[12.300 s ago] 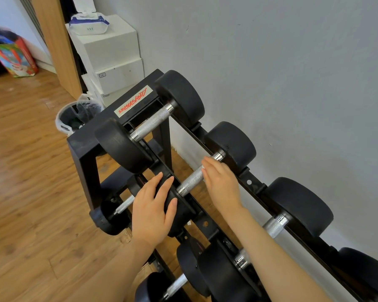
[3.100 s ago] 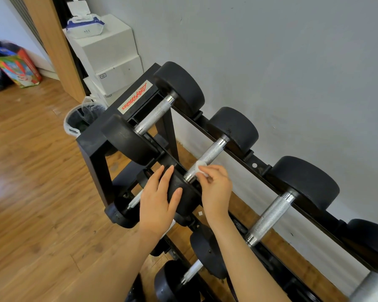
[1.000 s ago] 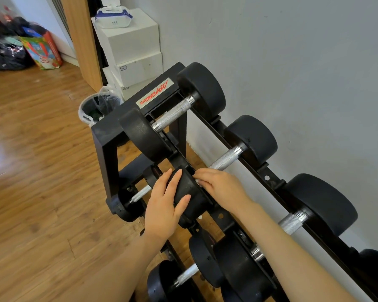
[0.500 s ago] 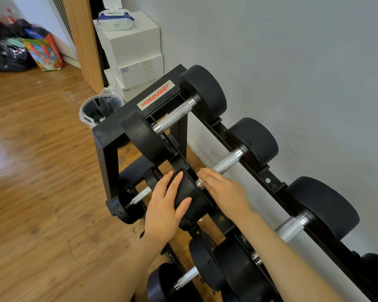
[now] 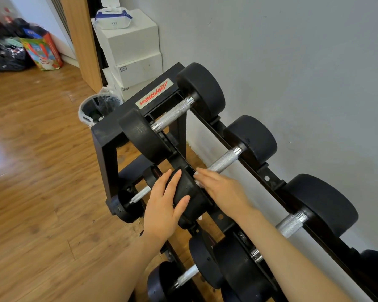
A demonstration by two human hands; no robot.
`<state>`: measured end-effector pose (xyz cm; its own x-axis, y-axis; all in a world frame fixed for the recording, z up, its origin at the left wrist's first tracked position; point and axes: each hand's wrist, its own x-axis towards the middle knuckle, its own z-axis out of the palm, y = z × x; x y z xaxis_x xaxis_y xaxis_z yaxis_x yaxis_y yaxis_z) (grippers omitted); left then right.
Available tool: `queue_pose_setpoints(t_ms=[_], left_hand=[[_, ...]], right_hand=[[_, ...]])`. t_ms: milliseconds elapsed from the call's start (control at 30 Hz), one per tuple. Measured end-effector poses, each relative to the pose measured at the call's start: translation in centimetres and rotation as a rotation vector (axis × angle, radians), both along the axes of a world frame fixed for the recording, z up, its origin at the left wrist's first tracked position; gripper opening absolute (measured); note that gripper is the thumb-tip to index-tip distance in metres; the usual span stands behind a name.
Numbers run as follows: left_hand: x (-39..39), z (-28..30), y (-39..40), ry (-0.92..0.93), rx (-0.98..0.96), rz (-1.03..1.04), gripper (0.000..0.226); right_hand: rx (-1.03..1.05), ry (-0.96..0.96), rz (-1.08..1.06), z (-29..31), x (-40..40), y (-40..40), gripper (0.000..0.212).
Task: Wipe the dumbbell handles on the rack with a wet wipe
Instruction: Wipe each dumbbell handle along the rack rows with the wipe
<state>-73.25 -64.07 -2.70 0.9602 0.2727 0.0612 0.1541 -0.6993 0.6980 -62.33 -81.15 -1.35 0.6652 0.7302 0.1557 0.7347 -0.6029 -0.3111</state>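
Note:
A black dumbbell rack [image 5: 105, 131] stands along the grey wall with several black dumbbells on its tiers. My left hand [image 5: 164, 210] rests flat on the near head [image 5: 190, 192] of the second top-tier dumbbell, fingers straight and thumb at its side. My right hand [image 5: 223, 190] lies over the near end of that dumbbell's knurled steel handle [image 5: 224, 159]. It holds a white wet wipe [image 5: 197, 183] against the metal, and only a sliver of the wipe shows under the fingers. The first handle [image 5: 172, 115] and the third handle [image 5: 290, 224] are bare.
A wet wipe pack [image 5: 113, 17] with its lid up sits on stacked white boxes [image 5: 131, 40] beyond the rack. A lined bin [image 5: 96, 107] stands at the rack's far end. Bags [image 5: 42, 51] lie in the far left corner of the wooden floor.
My right hand has stayed at the near end of the second handle, shifting only slightly along it. My left hand has kept its place on the dumbbell head.

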Motion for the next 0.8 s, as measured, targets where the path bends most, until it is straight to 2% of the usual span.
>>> queue_pose_setpoints(t_ms=[167, 333, 500, 700, 800], left_hand=[[0.0, 0.2, 0.0, 0.009, -0.001, -0.007, 0.069], [0.0, 0.2, -0.1, 0.004, -0.002, -0.004, 0.068], [0.0, 0.2, -0.1, 0.010, -0.007, -0.001, 0.068], [0.0, 0.1, -0.2, -0.005, -0.018, 0.005, 0.067], [0.0, 0.1, -0.2, -0.007, -0.011, 0.004, 0.065]], right_hand=[[0.200, -0.128, -0.245, -1.1, 0.4, -1.0, 0.047], [0.171, -0.108, -0.044, -1.9, -1.7, 0.1, 0.052], [0.235, -0.105, -0.200, -2.0, -0.9, -0.7, 0.043], [0.152, -0.030, 0.005, -0.8, -0.9, 0.5, 0.040], [0.135, -0.131, -0.014, -0.6, 0.3, 0.0, 0.043]])
